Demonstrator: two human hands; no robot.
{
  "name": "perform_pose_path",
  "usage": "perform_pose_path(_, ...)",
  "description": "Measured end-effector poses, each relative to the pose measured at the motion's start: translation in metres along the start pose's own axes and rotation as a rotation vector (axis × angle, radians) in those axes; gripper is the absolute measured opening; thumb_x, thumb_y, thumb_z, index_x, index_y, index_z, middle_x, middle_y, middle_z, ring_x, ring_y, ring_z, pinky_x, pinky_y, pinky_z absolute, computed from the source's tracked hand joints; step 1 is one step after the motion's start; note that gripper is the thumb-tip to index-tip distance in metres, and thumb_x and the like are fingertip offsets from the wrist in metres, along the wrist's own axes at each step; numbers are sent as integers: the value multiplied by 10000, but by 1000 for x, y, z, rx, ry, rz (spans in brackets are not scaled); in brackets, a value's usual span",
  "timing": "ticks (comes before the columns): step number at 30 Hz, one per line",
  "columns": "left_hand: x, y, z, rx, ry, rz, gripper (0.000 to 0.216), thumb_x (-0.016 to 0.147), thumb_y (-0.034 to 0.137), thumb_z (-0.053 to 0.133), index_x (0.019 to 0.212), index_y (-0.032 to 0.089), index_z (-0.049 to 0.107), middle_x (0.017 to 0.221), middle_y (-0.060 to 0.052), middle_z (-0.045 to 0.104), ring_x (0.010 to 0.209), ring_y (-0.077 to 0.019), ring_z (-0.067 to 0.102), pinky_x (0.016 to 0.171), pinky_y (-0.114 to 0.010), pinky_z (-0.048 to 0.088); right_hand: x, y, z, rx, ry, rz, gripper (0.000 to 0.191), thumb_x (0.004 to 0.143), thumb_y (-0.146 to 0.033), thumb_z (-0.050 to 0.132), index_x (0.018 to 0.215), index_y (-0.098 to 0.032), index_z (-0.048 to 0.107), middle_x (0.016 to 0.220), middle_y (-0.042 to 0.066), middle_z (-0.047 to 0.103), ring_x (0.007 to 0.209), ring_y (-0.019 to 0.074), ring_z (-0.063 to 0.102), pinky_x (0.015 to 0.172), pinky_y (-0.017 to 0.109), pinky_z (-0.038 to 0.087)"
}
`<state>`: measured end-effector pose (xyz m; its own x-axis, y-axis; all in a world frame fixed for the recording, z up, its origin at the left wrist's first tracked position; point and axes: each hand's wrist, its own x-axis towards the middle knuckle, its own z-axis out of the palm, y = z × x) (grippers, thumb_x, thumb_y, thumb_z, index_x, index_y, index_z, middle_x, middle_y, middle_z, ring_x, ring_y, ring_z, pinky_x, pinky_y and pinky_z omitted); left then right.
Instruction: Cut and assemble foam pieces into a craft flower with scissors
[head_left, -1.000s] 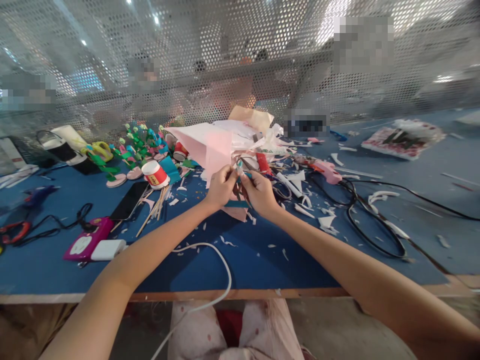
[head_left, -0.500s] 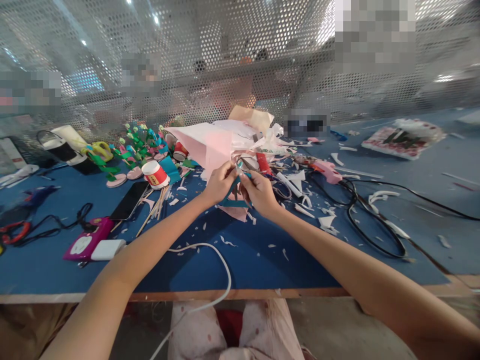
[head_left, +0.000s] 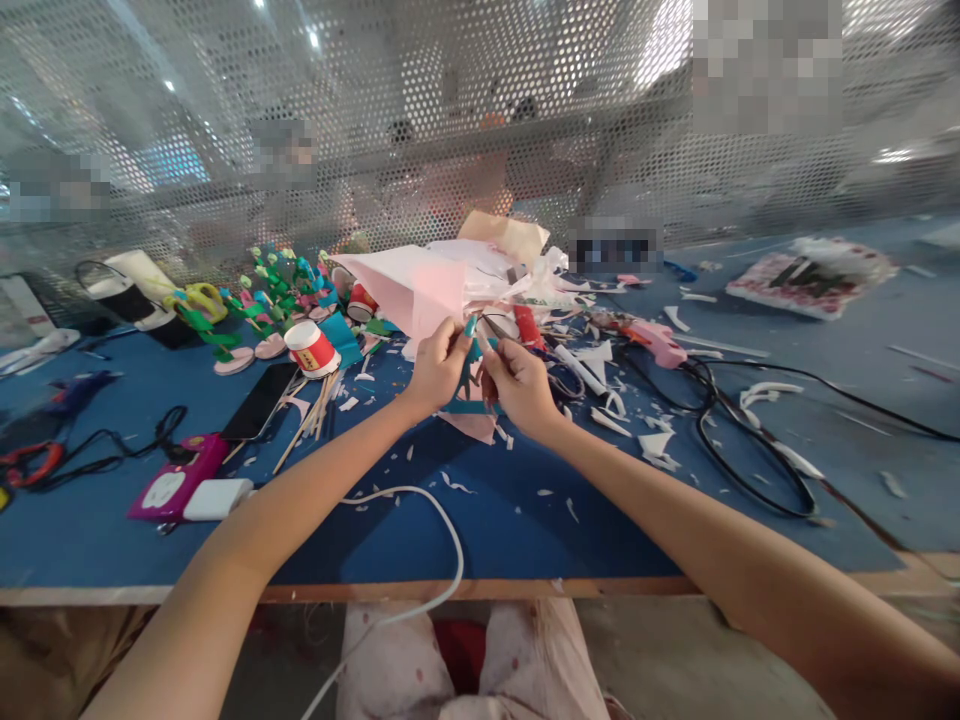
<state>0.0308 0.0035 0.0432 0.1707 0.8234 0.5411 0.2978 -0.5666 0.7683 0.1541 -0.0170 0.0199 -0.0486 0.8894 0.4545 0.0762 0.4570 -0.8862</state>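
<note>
Close together over the middle of the table, my left hand [head_left: 439, 370] and my right hand [head_left: 523, 388] both have their fingers pinched. Between the fingertips is a small piece of teal paper [head_left: 472, 326], with its tip rising above my left thumb. My fingers cover most of it, and its exact shape cannot be made out. Under the hands lie more teal paper [head_left: 461, 406] and a pink sheet [head_left: 474, 427]. Large pale pink sheets [head_left: 439, 295] stand piled just behind my hands.
To the left are a red-and-white paper cup [head_left: 311, 350], thin wooden sticks [head_left: 306, 425], a phone [head_left: 261, 402], a purple power strip [head_left: 176, 480] and paper flowers [head_left: 289, 285]. On the right lie a pink glue gun [head_left: 656, 343], its black cable [head_left: 701, 430] and white scraps [head_left: 656, 445].
My fingertips have shifted slightly on the teal paper, and my right fingers have turned a little more upright. The forearms and the things on the table stay where they were.
</note>
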Motion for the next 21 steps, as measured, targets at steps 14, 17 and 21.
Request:
perform_pose_path(14, -14, 8, 13, -20, 100, -48, 264, 835, 304, 447, 619, 192, 346, 533, 40, 394, 494, -88, 385, 499, -227, 287, -1, 6, 1, -182, 110, -58, 390, 818, -517, 387, 578, -211, 356, 405, -49, 409, 369, 83, 402, 387, 221, 301)
perform_pose_path(17, -13, 11, 9, 133, 80, 9, 230, 832, 256, 443, 628, 197, 354, 532, 34, 409, 497, -97, 396, 516, -238, 286, -1, 3, 0, -255, 111, -61, 369, 835, -476, 372, 574, -215, 358, 392, -46, 402, 367, 93, 404, 404, 231, 302)
perform_pose_path(21, -11, 12, 7, 287, 79, 81, 198, 831, 236, 429, 649, 202, 360, 543, 27, 433, 493, -106, 408, 525, -246, 281, -1, 2, 0, -299, 115, -74, 343, 845, -434, 360, 584, -213, 379, 412, -34, 417, 393, 109, 429, 427, 240, 311)
